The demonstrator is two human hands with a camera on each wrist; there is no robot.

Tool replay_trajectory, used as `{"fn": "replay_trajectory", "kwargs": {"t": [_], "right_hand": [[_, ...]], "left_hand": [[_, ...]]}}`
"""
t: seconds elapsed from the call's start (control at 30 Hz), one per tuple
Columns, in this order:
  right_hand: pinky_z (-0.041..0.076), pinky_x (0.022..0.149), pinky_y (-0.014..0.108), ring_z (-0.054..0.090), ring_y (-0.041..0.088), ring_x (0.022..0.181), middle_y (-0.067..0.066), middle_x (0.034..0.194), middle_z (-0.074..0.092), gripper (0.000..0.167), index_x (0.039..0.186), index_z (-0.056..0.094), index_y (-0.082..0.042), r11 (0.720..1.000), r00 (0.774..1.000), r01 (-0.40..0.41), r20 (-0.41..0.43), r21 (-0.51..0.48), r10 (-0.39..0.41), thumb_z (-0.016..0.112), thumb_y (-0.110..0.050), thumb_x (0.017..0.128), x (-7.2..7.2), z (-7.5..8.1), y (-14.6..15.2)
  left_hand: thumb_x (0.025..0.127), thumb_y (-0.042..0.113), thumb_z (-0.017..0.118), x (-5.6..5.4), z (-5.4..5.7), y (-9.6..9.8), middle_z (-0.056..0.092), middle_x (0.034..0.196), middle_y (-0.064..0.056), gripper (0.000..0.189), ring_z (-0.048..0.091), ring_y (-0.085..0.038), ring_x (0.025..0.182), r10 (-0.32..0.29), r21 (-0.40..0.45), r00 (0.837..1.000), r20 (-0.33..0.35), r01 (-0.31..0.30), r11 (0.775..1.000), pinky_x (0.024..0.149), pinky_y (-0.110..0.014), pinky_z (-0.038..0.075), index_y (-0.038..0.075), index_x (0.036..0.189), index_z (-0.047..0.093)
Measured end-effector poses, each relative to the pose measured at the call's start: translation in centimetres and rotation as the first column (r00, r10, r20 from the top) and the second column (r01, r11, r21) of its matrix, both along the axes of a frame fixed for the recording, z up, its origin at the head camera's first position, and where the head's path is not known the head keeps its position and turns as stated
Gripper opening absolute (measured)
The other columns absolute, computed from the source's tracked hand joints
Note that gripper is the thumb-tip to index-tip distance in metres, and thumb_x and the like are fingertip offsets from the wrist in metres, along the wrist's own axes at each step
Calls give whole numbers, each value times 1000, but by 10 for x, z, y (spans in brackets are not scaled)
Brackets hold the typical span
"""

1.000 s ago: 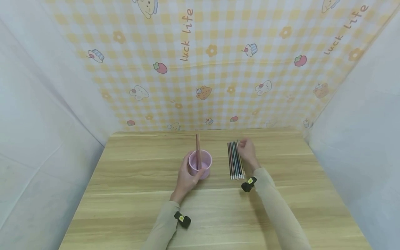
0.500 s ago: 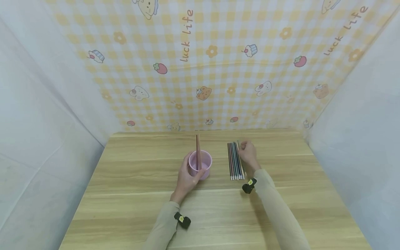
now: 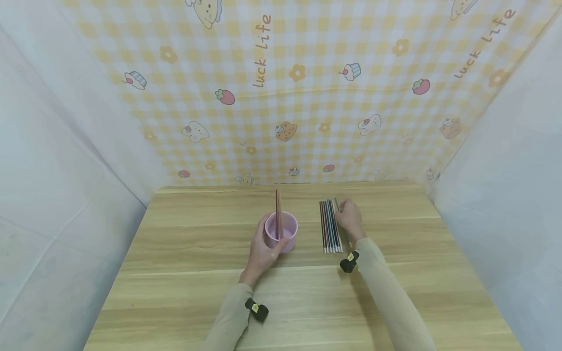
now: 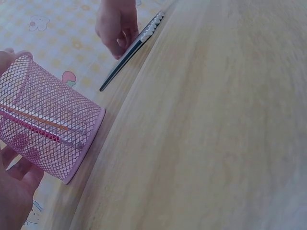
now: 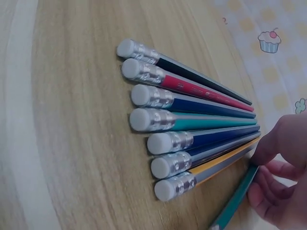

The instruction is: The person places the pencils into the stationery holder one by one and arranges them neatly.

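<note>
A pink mesh pen holder (image 3: pixel 287 246) stands on the wooden table with two pencils (image 3: pixel 279 204) leaning inside, one reddish and one orange. My left hand (image 3: pixel 263 251) grips the holder round its left side, thumb at the near rim. To its right lies a row of several pencils (image 3: pixel 330 226), white erasers toward me; black, red, blue, green and yellow barrels show in the right wrist view. My right hand (image 3: pixel 350 218) pinches a green pencil (image 5: pixel 237 196) between thumb and fingers, at the right end of the row and apart from the yellow pencil (image 5: pixel 216 166).
The wooden table (image 3: pixel 290 307) ends at the back against a yellow checked cloth (image 3: pixel 303 102) with cartoon prints. White sheets (image 3: pixel 505 204) hang at both sides. A black strap device (image 3: pixel 256 308) sits on each wrist.
My right hand has shifted slightly right and toward me, drawing the green pencil away from the row. The left hand and the pen holder have stayed in place.
</note>
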State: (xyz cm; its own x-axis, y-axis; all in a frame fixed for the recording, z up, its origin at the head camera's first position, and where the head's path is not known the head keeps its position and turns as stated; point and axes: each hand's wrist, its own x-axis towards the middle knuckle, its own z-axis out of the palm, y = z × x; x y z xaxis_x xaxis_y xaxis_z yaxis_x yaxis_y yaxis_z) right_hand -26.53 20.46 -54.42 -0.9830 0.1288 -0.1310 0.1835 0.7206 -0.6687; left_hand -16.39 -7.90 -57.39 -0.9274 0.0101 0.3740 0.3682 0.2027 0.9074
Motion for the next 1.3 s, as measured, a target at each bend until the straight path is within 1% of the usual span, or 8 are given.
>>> {"fn": "replay_trajectory", "kwargs": {"t": [0.17, 0.3, 0.53, 0.67, 0.77, 0.87, 0.97, 1.3], "right_hand": [[52, 53, 31, 57, 25, 69, 18, 86, 60, 13, 99, 56, 5, 997, 999, -23, 27, 75, 21, 55, -3, 89, 3, 5, -1], [44, 46, 26, 52, 21, 63, 11, 79, 53, 11, 99, 50, 2, 997, 998, -41, 50, 67, 38, 53, -5, 91, 2, 7, -1], [42, 48, 24, 49, 17, 60, 7, 75, 52, 11, 100, 50, 1, 998, 998, -47, 46, 36, 45, 51, -8, 94, -6, 10, 2], [44, 48, 23, 50, 17, 60, 11, 79, 57, 20, 104, 58, 7, 998, 998, -56, -10, -10, 56, 52, -10, 94, -9, 15, 3], [53, 55, 26, 59, 22, 69, 22, 94, 65, 31, 118, 57, 11, 997, 998, -55, -35, -47, 54, 53, -11, 96, -7, 21, 3], [62, 71, 37, 68, 35, 89, 32, 117, 65, 40, 129, 52, 12, 996, 998, -54, -37, -76, 51, 54, -15, 99, -6, 27, 1], [62, 86, 47, 67, 43, 106, 34, 130, 60, 47, 135, 49, 12, 993, 997, -57, -53, -98, 52, 54, -19, 101, -5, 33, 0], [63, 76, 40, 69, 38, 94, 28, 117, 66, 50, 137, 47, 8, 978, 987, -81, -150, -194, 52, 57, -16, 94, -1, 66, -16]], "left_hand": [[81, 24, 84, -1, 0, 0, 54, 147, -12, 85, 54, -34, 133, 7, -11, 1000, -11, -7, 1000, 115, -54, 44, 3, 151, 40], [82, 22, 84, 0, 1, 0, 53, 147, -13, 84, 54, -34, 133, 10, -10, 1000, -2, -10, 1000, 115, -54, 44, 5, 151, 40], [80, 11, 84, -1, 7, 0, 53, 145, -21, 85, 54, -41, 131, 11, 10, 1000, -7, -11, 1000, 115, -58, 43, 2, 151, 40], [80, 8, 83, 10, 30, 2, 53, 143, -28, 83, 54, -46, 130, 5, 2, 1000, 4, -5, 1000, 114, -60, 43, -6, 149, 40], [80, 9, 83, 17, 45, 1, 53, 142, -30, 81, 55, -46, 129, -5, -2, 1000, 14, 5, 1000, 113, -60, 44, -9, 147, 41], [80, 9, 83, 18, 45, 1, 53, 142, -30, 82, 55, -47, 128, -8, 5, 1000, 9, 8, 1000, 112, -60, 44, -10, 147, 40], [81, 9, 83, 18, 45, 2, 53, 142, -30, 81, 55, -47, 129, -5, 2, 1000, 12, 5, 1000, 113, -60, 44, -8, 148, 41], [80, 9, 83, 19, 44, 3, 53, 142, -31, 81, 55, -48, 128, -3, 3, 1000, 2, 3, 1000, 111, -61, 45, -10, 147, 40]]}}
